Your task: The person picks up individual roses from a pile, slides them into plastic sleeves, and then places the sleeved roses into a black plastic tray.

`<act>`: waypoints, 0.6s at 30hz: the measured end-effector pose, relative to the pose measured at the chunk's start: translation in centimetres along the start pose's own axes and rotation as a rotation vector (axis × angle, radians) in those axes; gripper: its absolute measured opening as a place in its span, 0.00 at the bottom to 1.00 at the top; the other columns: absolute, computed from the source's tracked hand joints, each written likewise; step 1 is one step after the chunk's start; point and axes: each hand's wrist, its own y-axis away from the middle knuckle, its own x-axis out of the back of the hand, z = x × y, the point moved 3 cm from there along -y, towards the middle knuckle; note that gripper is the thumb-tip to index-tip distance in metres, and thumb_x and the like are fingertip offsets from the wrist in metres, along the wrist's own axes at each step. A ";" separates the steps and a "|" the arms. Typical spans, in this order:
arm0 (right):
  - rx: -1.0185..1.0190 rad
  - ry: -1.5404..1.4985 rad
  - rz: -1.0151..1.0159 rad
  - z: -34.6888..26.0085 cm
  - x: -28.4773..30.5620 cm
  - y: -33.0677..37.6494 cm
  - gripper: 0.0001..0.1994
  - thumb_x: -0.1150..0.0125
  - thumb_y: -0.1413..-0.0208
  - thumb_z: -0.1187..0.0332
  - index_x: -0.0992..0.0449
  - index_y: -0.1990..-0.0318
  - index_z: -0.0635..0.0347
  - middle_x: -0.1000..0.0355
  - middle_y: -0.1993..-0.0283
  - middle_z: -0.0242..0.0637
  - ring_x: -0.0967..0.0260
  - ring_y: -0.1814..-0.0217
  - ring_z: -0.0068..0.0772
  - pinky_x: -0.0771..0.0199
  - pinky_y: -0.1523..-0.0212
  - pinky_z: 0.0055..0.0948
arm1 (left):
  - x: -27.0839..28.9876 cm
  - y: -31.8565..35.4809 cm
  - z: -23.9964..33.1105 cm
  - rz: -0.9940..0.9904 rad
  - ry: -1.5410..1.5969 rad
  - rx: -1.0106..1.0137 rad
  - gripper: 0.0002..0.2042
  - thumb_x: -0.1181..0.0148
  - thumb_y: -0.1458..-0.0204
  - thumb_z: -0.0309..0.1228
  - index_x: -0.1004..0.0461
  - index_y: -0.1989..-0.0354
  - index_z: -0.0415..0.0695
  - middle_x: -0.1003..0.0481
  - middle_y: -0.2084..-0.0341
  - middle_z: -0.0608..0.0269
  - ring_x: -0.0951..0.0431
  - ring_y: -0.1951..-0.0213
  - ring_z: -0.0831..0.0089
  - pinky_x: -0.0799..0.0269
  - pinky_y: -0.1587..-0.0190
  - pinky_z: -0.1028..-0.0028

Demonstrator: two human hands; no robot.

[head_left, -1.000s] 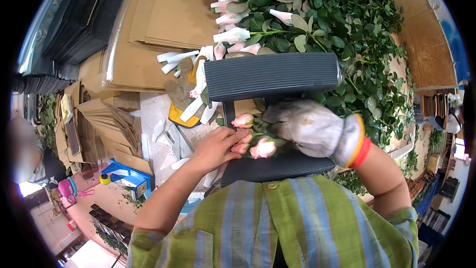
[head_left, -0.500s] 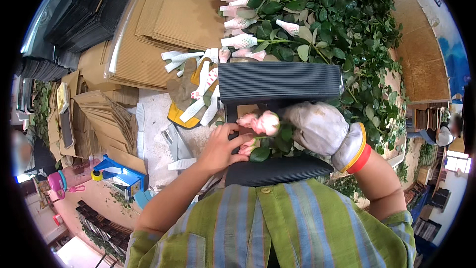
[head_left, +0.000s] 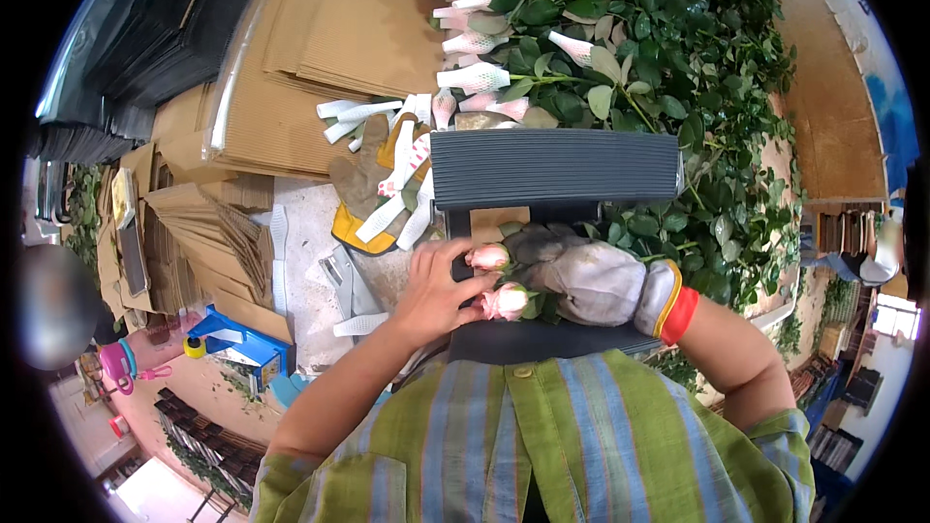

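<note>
Two pale pink roses, an upper one [head_left: 487, 258] and a lower one [head_left: 506, 302], lie side by side with their heads toward my left. My bare left hand [head_left: 438, 292] reaches them from the left; its bent fingers and thumb close on the blossoms' edges. Just right of the heads, my right hand [head_left: 593, 281], in a soiled grey-white work glove with dark fingertips, curls around the stems and leaves, hiding most of them. Both hands work between a ribbed black block [head_left: 557, 169] on the far side and a black ribbed piece [head_left: 542, 342] against my shirt.
Roses in white mesh sleeves [head_left: 477, 77] with leafy stems [head_left: 668, 68] fill the far right. Loose sleeves [head_left: 380, 220], a brown-yellow glove [head_left: 354, 184] and a grey metal stapler [head_left: 347, 279] lie left. Beyond are cardboard sheets [head_left: 358, 29] and a blue box [head_left: 237, 344].
My gloved right hand has moved left and toward me, closing in on the rose heads. The upper rose has shifted left and the lower one right. My left hand has barely moved.
</note>
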 end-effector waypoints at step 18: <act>-0.030 0.688 0.350 2.4 -0.4 -1.3 0.10 0.44 0.50 0.65 0.21 0.61 0.52 0.25 0.72 0.31 0.25 0.73 0.35 0.25 0.74 0.40 | 0.2 -2.2 -0.4 -0.049 -0.114 -0.063 0.26 0.27 0.59 0.39 0.22 0.47 0.55 0.33 0.49 0.52 0.35 0.45 0.49 0.41 0.41 0.53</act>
